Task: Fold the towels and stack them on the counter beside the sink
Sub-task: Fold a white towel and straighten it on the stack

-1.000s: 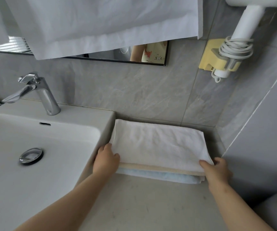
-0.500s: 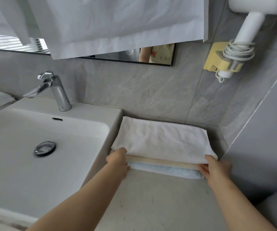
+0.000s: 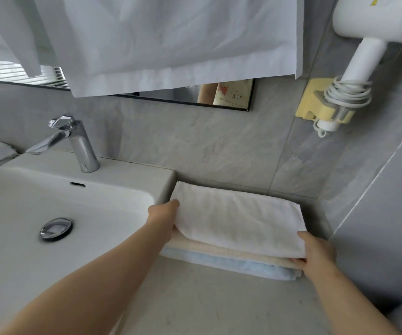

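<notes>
Just one angle here, from up over the person's head. Off past the left hand [image 3: 163,218] there's a glossy white ceramic sink [image 3: 132,180] with a shiny chrome faucet [image 3: 79,143] and a round chrome drain plug [image 3: 55,228]. Above both hands a thin, wrinkly white cloth [image 3: 171,39] hangs over most of the black-edged mirror [image 3: 233,97]. Up beyond the right hand [image 3: 316,255] a smooth white plastic hair dryer [image 3: 369,44] sits in a yellow wall holder [image 3: 308,102], cord coiled round its handle. The wall is grey marbled tile [image 3: 207,146].

The stack lies between the hands on the pale matte counter [image 3: 207,298], jammed up against the sink's side. On top is a fluffy folded white terry towel [image 3: 238,221], then a flat beige towel [image 3: 231,253], then a light blue towel [image 3: 231,263] at the bottom, all rectangles.

The left hand grips the white terry towel's near left end, thumb on top, fingers hidden underneath. The right hand pinches its near right corner, thumb on top and fingertips tucked under, on the beige towel.
</notes>
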`<state>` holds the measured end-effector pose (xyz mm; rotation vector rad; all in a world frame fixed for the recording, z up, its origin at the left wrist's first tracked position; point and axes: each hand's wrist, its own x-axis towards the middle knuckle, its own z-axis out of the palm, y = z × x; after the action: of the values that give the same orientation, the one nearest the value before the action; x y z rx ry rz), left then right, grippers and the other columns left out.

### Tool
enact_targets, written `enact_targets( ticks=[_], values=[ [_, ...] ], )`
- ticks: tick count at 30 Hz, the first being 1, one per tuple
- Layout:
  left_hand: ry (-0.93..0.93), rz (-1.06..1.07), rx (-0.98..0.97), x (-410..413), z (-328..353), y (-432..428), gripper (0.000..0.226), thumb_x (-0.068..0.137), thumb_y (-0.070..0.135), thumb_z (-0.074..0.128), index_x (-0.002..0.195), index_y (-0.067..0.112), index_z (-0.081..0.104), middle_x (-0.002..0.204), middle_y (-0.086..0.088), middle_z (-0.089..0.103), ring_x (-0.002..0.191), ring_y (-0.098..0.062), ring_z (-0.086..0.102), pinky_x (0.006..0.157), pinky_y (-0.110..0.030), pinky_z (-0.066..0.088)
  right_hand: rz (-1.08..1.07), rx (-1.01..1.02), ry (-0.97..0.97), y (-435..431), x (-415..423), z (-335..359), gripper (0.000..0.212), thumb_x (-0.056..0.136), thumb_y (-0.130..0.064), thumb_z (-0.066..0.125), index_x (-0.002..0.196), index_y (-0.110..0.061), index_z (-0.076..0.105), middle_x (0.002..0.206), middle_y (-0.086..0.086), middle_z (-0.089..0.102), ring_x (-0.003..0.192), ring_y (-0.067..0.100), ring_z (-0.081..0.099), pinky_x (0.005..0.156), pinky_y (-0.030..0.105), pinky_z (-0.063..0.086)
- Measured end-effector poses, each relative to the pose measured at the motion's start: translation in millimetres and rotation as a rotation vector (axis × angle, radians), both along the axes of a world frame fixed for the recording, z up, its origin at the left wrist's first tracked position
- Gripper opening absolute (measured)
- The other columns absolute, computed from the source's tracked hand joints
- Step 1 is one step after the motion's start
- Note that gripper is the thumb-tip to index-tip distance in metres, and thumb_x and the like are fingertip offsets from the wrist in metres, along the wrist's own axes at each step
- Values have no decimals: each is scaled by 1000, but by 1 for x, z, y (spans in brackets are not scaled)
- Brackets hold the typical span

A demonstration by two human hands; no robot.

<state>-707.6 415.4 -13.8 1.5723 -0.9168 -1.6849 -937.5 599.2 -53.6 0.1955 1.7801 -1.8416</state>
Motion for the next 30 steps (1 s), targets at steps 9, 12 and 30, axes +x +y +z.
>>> enact_targets(
  ticks=[9,12,30],
  values=[
    [-633,-569,-296,-6,11,-31,58,85,-6,45,136,21,40,126,-15,45,112,-33,47,81,-31,41,170,384,239,-9,-27,-16,45,80,-36,69,97,4,58,83,11,54,98,42,55,90,58,47],
    [-632,-659,-294,-10,15,-33,31,88,-7,39,108,14,51,106,-11,45,96,-25,43,78,-25,37,198,407,261,-13,-24,-11,52,76,-27,75,107,11,58,94,18,58,95,41,56,89,55,49],
    [-400,-331,-667,68,63,-15,36,83,2,46,88,32,65,96,-1,59,87,-25,56,77,-30,48,408,242,465,-5,29,81,9,88,-17,53,84,-9,57,85,11,60,81,32,56,72,37,44]
  ],
)
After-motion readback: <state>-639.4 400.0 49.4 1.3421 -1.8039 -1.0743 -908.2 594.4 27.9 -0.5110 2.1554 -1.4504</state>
